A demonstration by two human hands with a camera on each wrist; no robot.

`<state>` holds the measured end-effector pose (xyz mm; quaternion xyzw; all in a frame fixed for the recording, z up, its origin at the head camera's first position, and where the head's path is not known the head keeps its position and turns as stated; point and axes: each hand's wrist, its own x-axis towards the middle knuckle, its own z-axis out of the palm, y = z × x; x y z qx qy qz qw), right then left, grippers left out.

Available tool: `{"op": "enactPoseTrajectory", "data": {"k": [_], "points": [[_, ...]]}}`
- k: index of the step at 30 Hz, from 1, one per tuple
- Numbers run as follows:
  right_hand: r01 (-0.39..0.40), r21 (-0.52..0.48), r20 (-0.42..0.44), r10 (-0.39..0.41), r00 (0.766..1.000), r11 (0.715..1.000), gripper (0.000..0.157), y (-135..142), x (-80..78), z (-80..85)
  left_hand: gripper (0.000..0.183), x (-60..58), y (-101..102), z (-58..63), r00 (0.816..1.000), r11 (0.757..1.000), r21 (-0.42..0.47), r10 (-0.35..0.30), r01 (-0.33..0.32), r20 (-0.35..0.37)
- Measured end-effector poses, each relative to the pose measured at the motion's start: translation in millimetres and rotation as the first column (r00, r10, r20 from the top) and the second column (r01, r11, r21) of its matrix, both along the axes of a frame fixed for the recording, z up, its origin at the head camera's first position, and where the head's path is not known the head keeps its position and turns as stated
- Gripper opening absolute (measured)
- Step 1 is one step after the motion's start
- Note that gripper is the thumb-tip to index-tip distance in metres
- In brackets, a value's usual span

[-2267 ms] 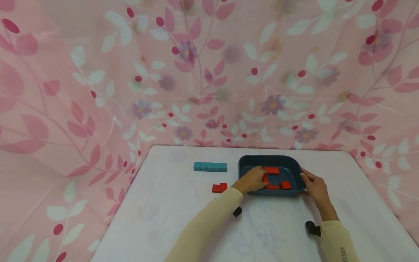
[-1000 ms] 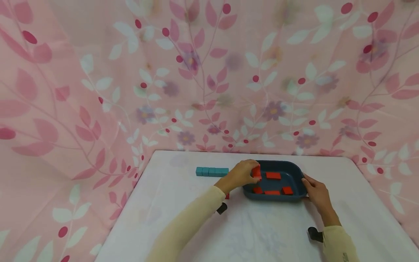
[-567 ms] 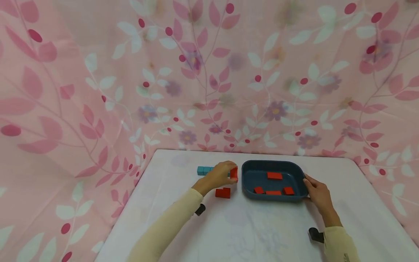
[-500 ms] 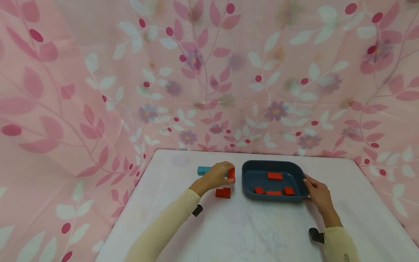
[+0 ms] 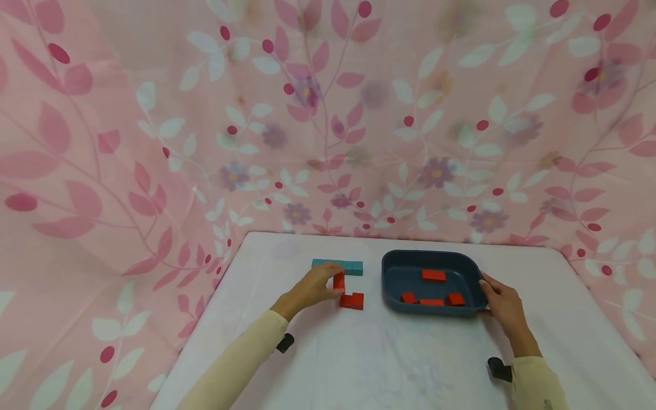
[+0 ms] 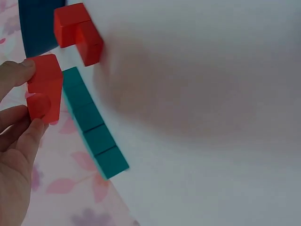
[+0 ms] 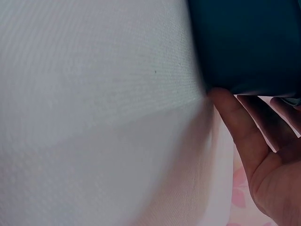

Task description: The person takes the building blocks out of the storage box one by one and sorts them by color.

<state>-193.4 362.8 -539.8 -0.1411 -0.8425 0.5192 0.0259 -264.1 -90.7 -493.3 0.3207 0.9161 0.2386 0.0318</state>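
Note:
My left hand (image 5: 310, 286) pinches a red notched block (image 5: 339, 282) between thumb and fingers. In the left wrist view that red block (image 6: 52, 80) stands upright, its notch facing the palm. Just below it in the head view, an L-shaped red block (image 5: 352, 302) lies on the table. Behind the hand runs a straight teal row of joined cubes (image 5: 355, 268), its middle partly covered by the fingers. At the right, my right hand (image 5: 507, 304) grips the end of a dark blue dish (image 5: 435, 310), with fingers against its outer side in the right wrist view.
Inside the dish lie several red blocks (image 5: 434, 275). A white cloth covers the table (image 5: 400, 364), and a pink floral curtain (image 5: 328, 114) hangs directly behind its far edge. Black wrist-worn devices (image 5: 499, 369) stick out near both sleeves.
My left hand has lifted a red block out of the dish and carried it left, past the teal row's right end, to beside the red block on the table. My right hand stays on the dish.

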Motion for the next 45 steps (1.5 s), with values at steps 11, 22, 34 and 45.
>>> {"op": "enactPoseTrajectory", "data": {"k": [11,22,34,45], "points": [[0.002,0.004,0.004,-0.002,1.000,1.000,0.057,-2,-0.2,1.9,0.058,5.6,-13,-21.2,1.000,0.999,-0.041,0.014,-0.013,0.018],[0.008,0.023,0.017,-0.008,1.000,1.000,0.058,-3,-0.5,1.7,0.058,8.3,-17,-38.0,0.999,1.000,-0.019,-0.015,0.015,0.029],[0.013,0.026,0.006,-0.014,1.000,1.000,0.058,-3,0.0,3.4,0.061,14.5,-17,-40.6,0.995,1.000,0.007,0.026,-0.026,0.101],[0.018,0.030,0.009,-0.018,1.000,0.999,0.058,-2,0.1,1.4,0.061,16.5,-17,-41.2,0.990,0.999,0.038,0.021,-0.027,0.138]]}}
